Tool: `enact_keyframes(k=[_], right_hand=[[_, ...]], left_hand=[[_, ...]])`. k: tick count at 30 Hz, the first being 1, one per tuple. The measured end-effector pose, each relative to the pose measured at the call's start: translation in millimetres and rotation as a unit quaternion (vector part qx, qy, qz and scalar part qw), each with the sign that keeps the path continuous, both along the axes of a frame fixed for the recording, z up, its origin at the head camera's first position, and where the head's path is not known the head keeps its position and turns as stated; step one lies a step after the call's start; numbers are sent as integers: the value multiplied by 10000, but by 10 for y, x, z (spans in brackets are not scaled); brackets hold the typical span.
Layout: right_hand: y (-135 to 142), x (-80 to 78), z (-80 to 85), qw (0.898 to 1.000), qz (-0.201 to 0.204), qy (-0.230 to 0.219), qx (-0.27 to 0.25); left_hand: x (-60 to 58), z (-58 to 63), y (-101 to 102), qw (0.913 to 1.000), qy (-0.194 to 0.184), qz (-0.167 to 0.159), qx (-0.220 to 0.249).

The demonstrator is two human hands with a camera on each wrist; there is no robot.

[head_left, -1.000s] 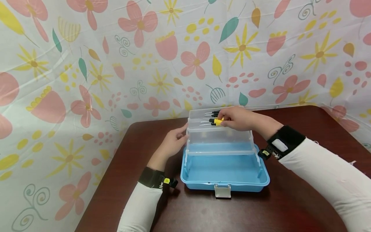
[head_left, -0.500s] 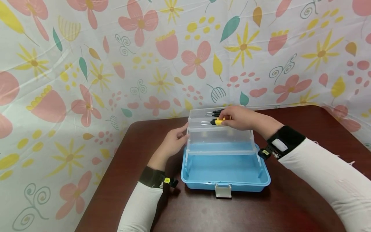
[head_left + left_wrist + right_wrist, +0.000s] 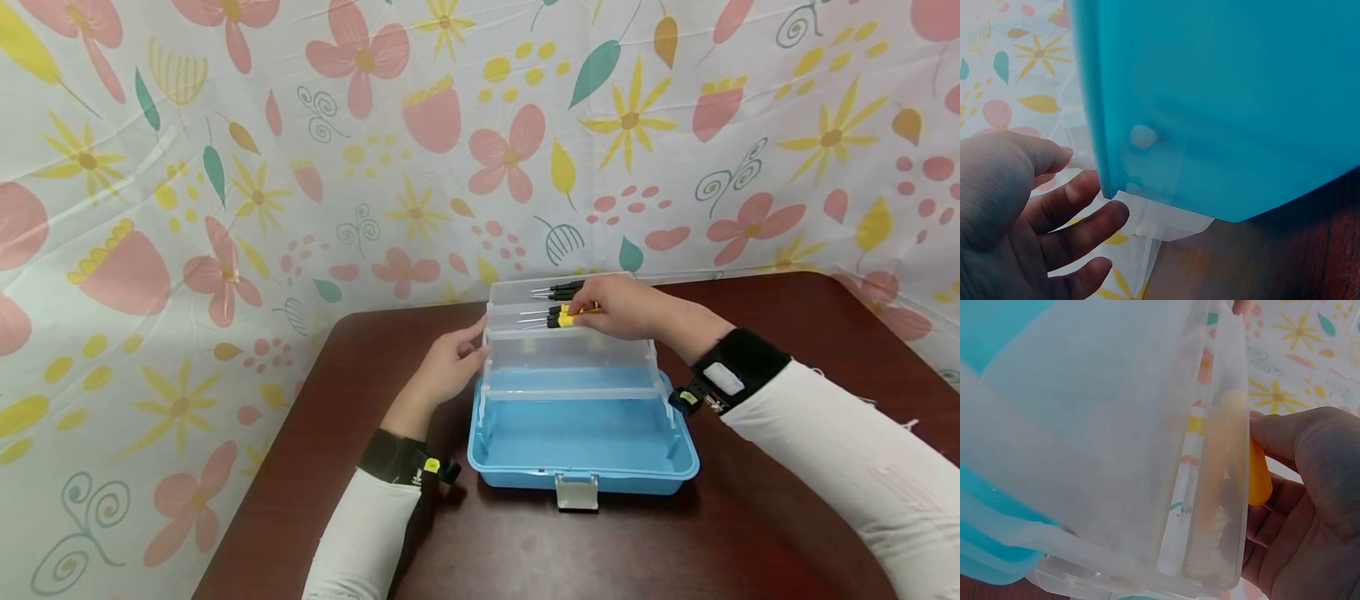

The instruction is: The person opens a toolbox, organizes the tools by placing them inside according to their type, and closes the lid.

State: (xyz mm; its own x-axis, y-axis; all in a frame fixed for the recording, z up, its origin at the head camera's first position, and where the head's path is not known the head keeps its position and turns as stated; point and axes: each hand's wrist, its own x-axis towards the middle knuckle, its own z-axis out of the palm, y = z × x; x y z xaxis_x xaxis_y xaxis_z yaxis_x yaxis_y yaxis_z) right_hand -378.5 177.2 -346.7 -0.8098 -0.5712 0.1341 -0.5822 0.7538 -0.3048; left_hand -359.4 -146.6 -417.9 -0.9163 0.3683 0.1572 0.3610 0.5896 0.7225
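In the head view my right hand (image 3: pixel 618 307) is over the upper translucent tray (image 3: pixel 566 337) of a light blue toolbox (image 3: pixel 588 481). Its thumb and fingers pinch a yellow-handled screwdriver (image 3: pixel 1261 478), whose handle sticks up past the tray wall in the right wrist view. Other yellow-and-black screwdrivers (image 3: pixel 557 322) lie beside it, shafts to the left. Black-handled screwdrivers (image 3: pixel 561 294) fill the compartment behind, partly covered by the hand. My left hand (image 3: pixel 447 367) pinches the tray's left end between thumb and index finger; its other fingers (image 3: pixel 1082 240) hang loosely bent.
The lid stands raised, with the trays stepped above the blue base. A grey latch (image 3: pixel 577 494) hangs off the front rim. Dark reddish-brown table (image 3: pixel 360 358) lies beneath, and a flowered cloth (image 3: pixel 420 217) hangs close behind the box.
My right hand has shifted slightly right, uncovering more of the yellow handles, and the yellow screwdrivers now lie more spread out. My left hand has stayed at the tray's end.
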Motion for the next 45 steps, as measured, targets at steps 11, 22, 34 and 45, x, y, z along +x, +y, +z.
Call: enact_keyframes(k=[11, 22, 34, 45], right_hand=[[6, -28, 23, 9997, -152, -203, -41], [31, -73, -28, 9981, -435, -330, -281], [116, 66, 10, 9989, -347, -305, -82], [516, 465, 123, 9990, -257, 235, -271]], left_hand=[[-5, -6, -2, 10000, 16, -43, -16], [-8, -17, -5, 10000, 11, -80, 0], [-7, -14, 0, 10000, 12, -95, 2], [-3, 9, -5, 10000, 9, -80, 21]])
